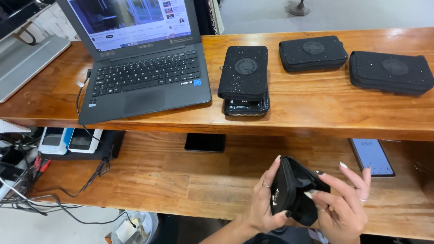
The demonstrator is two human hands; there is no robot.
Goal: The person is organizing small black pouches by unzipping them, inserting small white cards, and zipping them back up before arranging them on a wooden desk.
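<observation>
I hold a small black zip wallet point(293, 190) over the lower wooden shelf point(181, 180), near the bottom of the view. My left hand point(266, 201) grips its left side, thumb underneath. My right hand point(346, 203) holds its right side, with fingertips pulling the opening apart. On the upper wooden counter point(316, 108) lie three more black speckled pouches: one point(244, 72) stacked on a glossy black wallet point(247, 107), one point(313, 53) at centre, one point(391, 71) at the right.
An open grey laptop point(144, 77) sits on the counter at left, its cable hanging down. On the lower shelf lie a dark phone point(205, 142), a lit phone point(372, 157), card readers point(68, 140) and tangled cables point(27, 180). A bin point(131, 228) stands below.
</observation>
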